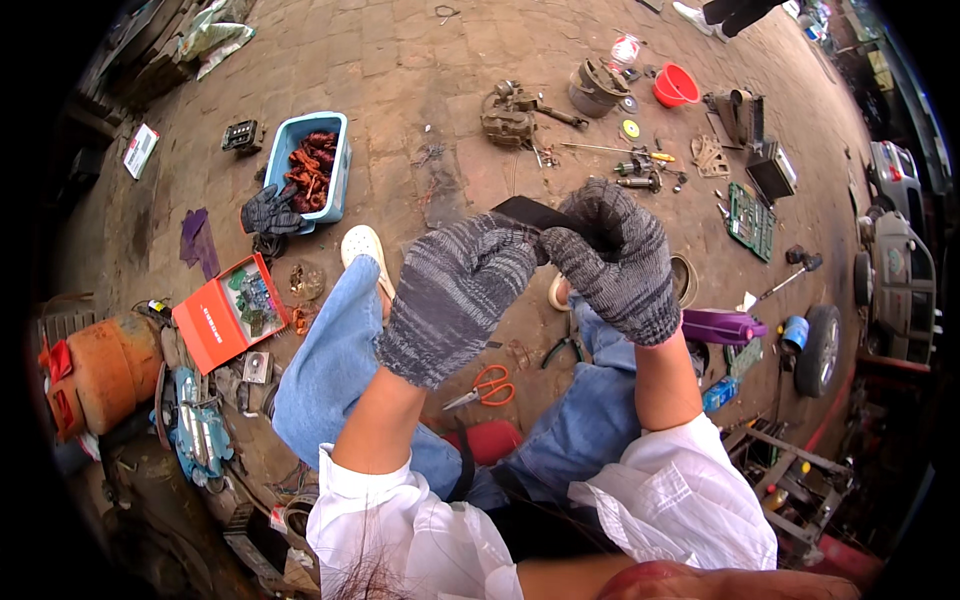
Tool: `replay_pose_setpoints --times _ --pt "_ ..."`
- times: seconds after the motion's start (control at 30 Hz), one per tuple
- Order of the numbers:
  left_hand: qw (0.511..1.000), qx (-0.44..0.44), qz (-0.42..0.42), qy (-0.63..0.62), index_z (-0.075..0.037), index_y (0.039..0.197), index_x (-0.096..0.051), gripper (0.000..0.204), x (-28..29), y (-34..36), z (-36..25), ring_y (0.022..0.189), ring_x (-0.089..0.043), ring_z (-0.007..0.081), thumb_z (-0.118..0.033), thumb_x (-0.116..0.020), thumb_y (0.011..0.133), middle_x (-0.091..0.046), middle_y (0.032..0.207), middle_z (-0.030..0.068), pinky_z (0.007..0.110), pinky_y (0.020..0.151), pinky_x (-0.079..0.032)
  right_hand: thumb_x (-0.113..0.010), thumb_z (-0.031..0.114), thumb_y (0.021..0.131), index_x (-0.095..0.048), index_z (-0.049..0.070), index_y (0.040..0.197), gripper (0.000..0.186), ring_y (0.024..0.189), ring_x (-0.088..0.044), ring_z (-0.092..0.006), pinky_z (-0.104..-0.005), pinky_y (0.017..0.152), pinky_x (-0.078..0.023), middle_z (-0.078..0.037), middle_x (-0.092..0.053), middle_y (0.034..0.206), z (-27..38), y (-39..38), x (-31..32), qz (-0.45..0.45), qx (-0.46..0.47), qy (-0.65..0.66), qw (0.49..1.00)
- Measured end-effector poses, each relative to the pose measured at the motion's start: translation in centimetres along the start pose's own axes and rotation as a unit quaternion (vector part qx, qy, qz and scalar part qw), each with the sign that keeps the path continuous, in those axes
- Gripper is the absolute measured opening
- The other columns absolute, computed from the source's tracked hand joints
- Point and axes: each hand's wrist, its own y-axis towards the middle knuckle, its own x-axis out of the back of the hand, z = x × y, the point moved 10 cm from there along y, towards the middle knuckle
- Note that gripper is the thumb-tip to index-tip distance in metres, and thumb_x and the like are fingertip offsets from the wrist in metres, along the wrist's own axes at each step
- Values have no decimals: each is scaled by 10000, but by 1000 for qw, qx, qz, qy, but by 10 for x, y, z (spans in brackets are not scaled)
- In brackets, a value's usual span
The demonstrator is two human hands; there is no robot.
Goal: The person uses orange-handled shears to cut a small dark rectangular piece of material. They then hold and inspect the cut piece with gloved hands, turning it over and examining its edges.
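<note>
Both my hands wear grey-and-black knitted work gloves and meet in front of me, above my knees. A flat black piece [533,213] with a straight edge sits between them, and its kind I cannot make out. My left hand [462,292] closes on its left end, thumb and fingers pressed together. From the other side, my right hand [618,265] curls its fingers over the piece, with the thumb near its lower edge. The gloves hide much of it. Below the hands, orange-handled scissors [490,388] lie on the ground, with pliers [562,350] to their right.
At the left stand a light blue bin [342,165] of reddish-brown coils, an open orange box [207,333] and a rusty gas cylinder [110,370]. Ahead are metal machine parts [510,120] and a red bowl [676,86]. A green socket set [748,222] and a wheel [822,350] lie right.
</note>
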Motion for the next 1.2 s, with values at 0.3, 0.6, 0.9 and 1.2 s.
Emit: replay_pose_setpoints --times 0.3,0.6,0.9,1.2 --pt "1000 15 4 -2 13 858 -617 141 -3 0 2 731 -593 236 -62 -581 744 -620 827 126 320 669 -458 -627 53 722 -597 -16 866 163 737 -557 -111 -242 672 -450 -55 -599 791 -9 5 -8 -3 -56 194 979" --pt "998 34 -57 -11 -22 929 -625 176 0 -4 10 814 -589 206 -21 -541 774 -622 903 91 293 736 -450 -611 122 737 -585 12 859 166 594 -479 -70 -201 536 -372 3 -544 692 -6 3 9 -116 -40 139 983" --pt "995 61 -31 -74 -38 974 -611 279 -3 -4 22 830 -591 188 39 -522 722 -615 928 91 271 740 -456 -573 172 805 -541 17 905 187 526 -435 -44 -167 449 -312 13 -505 646 -30 7 -1 -86 -86 224 967" --pt "967 -153 -53 198 -40 971 -614 303 -1 -6 -12 835 -591 212 47 -512 699 -616 931 93 286 754 -459 -540 163 836 -561 8 861 158 590 -482 -67 -206 531 -383 -12 -554 673 -9 -1 -1 -87 -7 119 989"
